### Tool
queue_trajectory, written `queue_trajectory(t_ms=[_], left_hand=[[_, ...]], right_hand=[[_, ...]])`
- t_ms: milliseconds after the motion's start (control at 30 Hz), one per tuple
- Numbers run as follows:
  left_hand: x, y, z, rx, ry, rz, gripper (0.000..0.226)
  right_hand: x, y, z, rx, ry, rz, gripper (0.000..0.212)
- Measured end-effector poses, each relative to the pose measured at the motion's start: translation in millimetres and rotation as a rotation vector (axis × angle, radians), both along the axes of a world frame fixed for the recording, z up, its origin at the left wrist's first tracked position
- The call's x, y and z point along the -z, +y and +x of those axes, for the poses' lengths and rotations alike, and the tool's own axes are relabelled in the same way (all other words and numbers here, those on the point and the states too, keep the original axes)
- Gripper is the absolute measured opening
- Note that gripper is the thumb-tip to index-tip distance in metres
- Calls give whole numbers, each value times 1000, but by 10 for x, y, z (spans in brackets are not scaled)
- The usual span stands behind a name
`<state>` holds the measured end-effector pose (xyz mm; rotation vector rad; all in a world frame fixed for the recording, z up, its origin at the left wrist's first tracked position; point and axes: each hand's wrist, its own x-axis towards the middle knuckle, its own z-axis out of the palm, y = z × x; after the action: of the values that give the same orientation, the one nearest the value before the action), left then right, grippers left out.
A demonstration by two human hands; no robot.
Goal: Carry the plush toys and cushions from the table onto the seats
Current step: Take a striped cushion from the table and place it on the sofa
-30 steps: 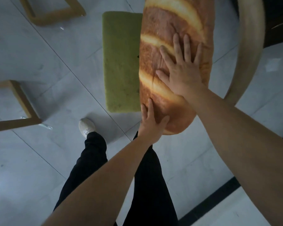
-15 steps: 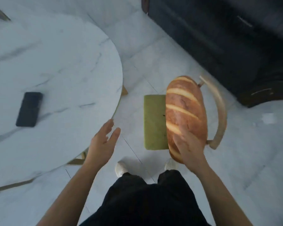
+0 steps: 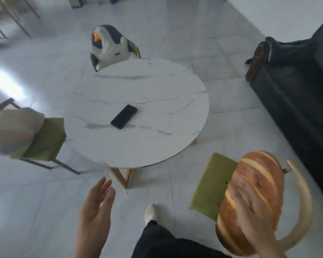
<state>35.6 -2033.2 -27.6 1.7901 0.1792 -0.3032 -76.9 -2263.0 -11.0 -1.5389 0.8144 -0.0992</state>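
A bread-loaf cushion (image 3: 257, 175) lies on the green seat (image 3: 211, 185) of the chair at the lower right. My right hand (image 3: 250, 207) rests flat on the loaf's near end, fingers spread, not gripping. My left hand (image 3: 95, 211) hovers open over the floor, below the table's edge, holding nothing. A penguin plush (image 3: 110, 45) sits upright on the chair beyond the table. A pale cushion (image 3: 11, 127) lies on the green-seated chair (image 3: 48, 138) at the left. The round marble table (image 3: 147, 86) carries no toys.
A black phone (image 3: 123, 116) lies on the table. A dark sofa (image 3: 296, 90) fills the right side. The near chair's curved wooden backrest (image 3: 304, 202) wraps behind the loaf. My shoe (image 3: 151, 214) stands between table and chair.
My left hand has come off the loaf and swung left, open. My view has lifted from the chair to the whole table. My right hand stays on the loaf.
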Motion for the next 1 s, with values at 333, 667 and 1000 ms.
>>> queue_trajectory(t_ms=[333, 667, 1000], left_hand=[[7, 1135, -1768, -575, -59, 74, 44], [481, 2785, -2894, -1160, 32, -15, 46], [194, 4783, -2832, -1429, 8, 13, 49]], right_hand=[[565, 229, -278, -404, -45, -33, 57], [484, 2478, 293, -983, -47, -193, 52], [310, 4910, 988, -1233, -88, -252, 65]])
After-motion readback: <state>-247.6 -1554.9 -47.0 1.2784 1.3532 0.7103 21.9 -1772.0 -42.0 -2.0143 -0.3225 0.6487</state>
